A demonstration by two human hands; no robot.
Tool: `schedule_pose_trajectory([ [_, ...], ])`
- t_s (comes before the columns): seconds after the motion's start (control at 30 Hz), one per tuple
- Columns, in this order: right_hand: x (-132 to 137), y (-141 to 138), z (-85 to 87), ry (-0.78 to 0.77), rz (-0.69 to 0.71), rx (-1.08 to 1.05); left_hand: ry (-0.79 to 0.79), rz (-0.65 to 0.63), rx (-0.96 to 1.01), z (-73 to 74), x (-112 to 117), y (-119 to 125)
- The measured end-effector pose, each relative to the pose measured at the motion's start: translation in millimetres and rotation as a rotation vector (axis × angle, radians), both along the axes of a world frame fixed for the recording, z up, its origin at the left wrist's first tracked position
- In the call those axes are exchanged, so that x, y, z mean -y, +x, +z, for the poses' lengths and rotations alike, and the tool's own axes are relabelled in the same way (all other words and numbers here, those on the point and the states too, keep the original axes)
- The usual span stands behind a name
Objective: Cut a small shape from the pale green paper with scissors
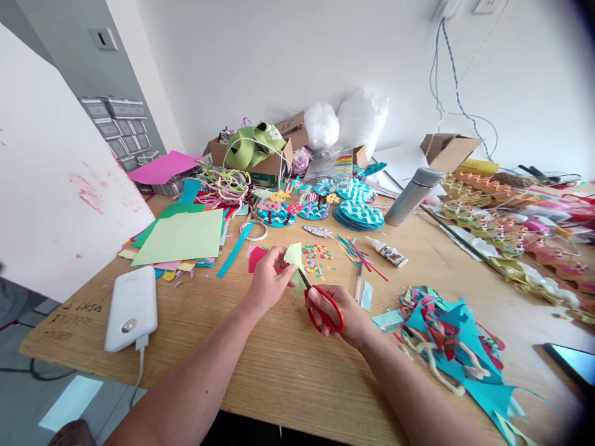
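Observation:
My left hand point(271, 277) pinches a small piece of pale green paper point(293, 254) over the middle of the table. In my right hand point(341, 313) are red-handled scissors point(335, 322), with fingers through the loops. Their dark blades meet the lower edge of the paper; how far apart they are I cannot tell. Beneath the hands lies another pale green piece point(299, 286), partly hidden. Just behind are many small coloured paper dots point(318, 259). A red paper piece point(255, 257) lies left of my left hand, partly covered by it.
A stack of coloured paper point(181, 235) and a white power bank point(132, 310) lie left. Blue scalloped discs with paper fish point(276, 212) sit behind. Right are a glue bottle point(389, 252), a grey flask point(413, 196), paper scraps point(453, 337) and a phone point(569, 365).

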State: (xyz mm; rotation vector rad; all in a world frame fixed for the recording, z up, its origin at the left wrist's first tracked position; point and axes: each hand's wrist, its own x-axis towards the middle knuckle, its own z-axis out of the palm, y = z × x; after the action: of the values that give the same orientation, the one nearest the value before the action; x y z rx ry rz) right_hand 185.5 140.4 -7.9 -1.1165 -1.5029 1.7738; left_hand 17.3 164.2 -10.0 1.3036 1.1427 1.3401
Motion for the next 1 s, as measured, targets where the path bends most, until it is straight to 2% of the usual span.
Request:
schedule_pose_trajectory([
  [0.5, 0, 4, 1.7, -0.059, 0.044, -0.082, -0.233, -0.071, 0.346, 9.0, 0, -3],
  [1.0, 1, 3, -1.6, -0.053, 0.055, -0.118, -0.375, -0.139, 0.408, 11.8, -2, -9],
])
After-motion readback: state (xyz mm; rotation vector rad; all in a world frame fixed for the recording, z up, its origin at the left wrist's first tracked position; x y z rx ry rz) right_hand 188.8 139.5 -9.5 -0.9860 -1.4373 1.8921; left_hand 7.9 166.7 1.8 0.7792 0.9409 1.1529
